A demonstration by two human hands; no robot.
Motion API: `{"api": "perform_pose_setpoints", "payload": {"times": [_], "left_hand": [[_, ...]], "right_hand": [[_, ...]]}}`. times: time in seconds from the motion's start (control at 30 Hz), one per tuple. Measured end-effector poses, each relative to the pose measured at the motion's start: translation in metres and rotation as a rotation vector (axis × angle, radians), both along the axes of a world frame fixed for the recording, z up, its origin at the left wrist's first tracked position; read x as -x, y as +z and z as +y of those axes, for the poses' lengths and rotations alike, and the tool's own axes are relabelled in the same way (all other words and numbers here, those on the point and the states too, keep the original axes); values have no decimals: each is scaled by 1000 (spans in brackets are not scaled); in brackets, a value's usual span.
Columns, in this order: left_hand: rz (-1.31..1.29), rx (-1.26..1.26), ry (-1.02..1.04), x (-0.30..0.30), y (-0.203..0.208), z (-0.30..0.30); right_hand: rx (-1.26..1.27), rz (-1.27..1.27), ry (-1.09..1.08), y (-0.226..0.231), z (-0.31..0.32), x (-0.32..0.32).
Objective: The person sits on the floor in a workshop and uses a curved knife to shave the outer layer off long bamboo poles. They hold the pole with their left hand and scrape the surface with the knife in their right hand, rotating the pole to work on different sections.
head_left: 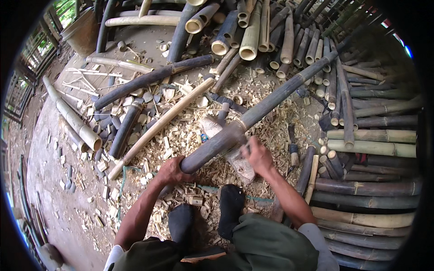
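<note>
A long dark bamboo pole [273, 100] slants from close in front of me up to the far right. My left hand [171, 172] is wrapped round its near end. Beside the pole's right side, my right hand [259, 157] is closed, with a motion-smeared dark thing at its fingers that I cannot make out. Beneath the pole lies a pale, rough block [241, 170]; the pole crosses over it and hides its middle. Just left of the pole, a small blue packet [204, 137] rests among the chips.
Wood chips [169, 144] cover the ground around my dark-socked feet [230, 205]. A peeled pale pole [169, 122] and a dark bamboo length [135, 81] lie at left. Cut bamboo [248, 47] is piled at the back, with stacked poles [368, 187] at right. A bucket [80, 34] stands far left.
</note>
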State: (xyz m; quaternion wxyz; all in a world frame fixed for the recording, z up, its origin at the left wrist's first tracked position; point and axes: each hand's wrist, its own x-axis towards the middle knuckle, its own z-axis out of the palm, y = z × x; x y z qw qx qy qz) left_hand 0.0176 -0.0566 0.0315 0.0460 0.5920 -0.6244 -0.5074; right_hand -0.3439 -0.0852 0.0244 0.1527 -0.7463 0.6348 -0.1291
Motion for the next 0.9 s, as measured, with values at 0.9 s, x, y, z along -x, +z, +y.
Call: {"api": "perform_pose_setpoints", "payload": {"times": [0.9], "left_hand": [[-264, 411, 68, -67, -27, 137]], "right_hand": [[-583, -748, -70, 27, 74, -31]]}}
